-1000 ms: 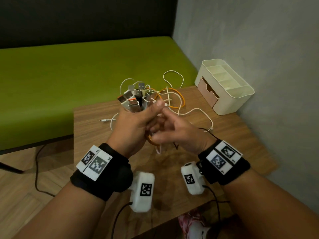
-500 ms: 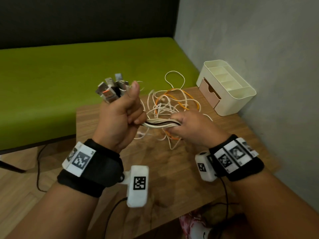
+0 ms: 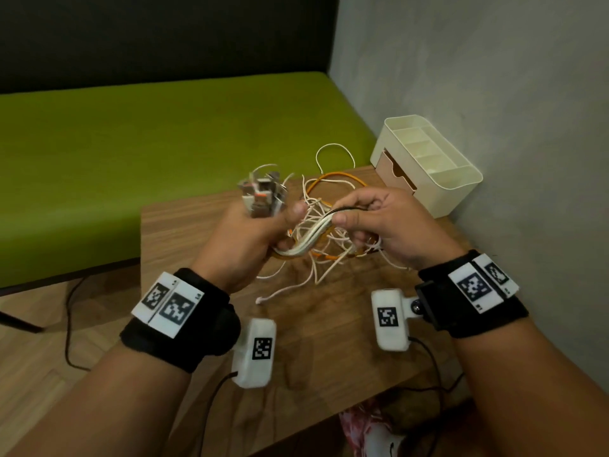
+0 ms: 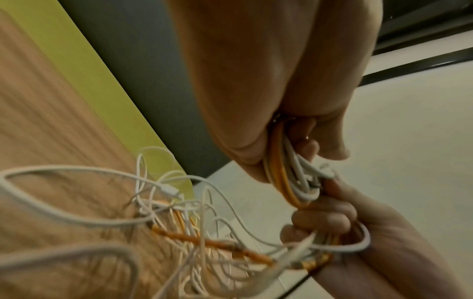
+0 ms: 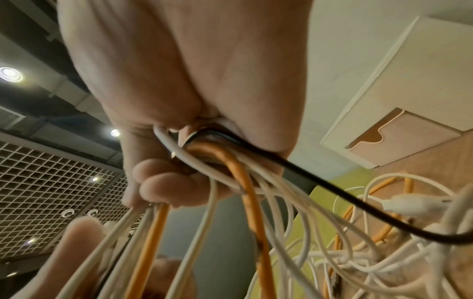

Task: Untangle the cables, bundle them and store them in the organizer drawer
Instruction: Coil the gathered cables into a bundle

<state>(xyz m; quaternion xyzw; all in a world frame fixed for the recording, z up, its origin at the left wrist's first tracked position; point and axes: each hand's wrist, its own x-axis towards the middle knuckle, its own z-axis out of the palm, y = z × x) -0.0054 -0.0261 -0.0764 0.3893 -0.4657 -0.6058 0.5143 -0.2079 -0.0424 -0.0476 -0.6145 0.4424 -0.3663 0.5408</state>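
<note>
Above the wooden table (image 3: 329,341), my left hand (image 3: 250,235) grips a bunch of white, orange and black cables (image 3: 309,240) just below their USB plugs (image 3: 260,196), which stick up out of the fist. My right hand (image 3: 375,222) grips the same strands a short way along, to the right. In the left wrist view the cables (image 4: 289,182) run between the left hand (image 4: 256,91) and the right hand (image 4: 332,218). In the right wrist view the fingers (image 5: 163,182) curl round the cables (image 5: 230,168). Loose loops (image 3: 329,179) trail onto the table.
A cream organizer (image 3: 428,166) with open top compartments and a pale drawer (image 3: 395,169) stands at the table's back right, against the grey wall. The drawer (image 5: 399,139) looks pushed in. A green bench (image 3: 131,153) lies behind the table.
My left hand pulled the plug end left and then back toward the middle. My right hand closed on the strands and slid along them, drawing them into one straight run.
</note>
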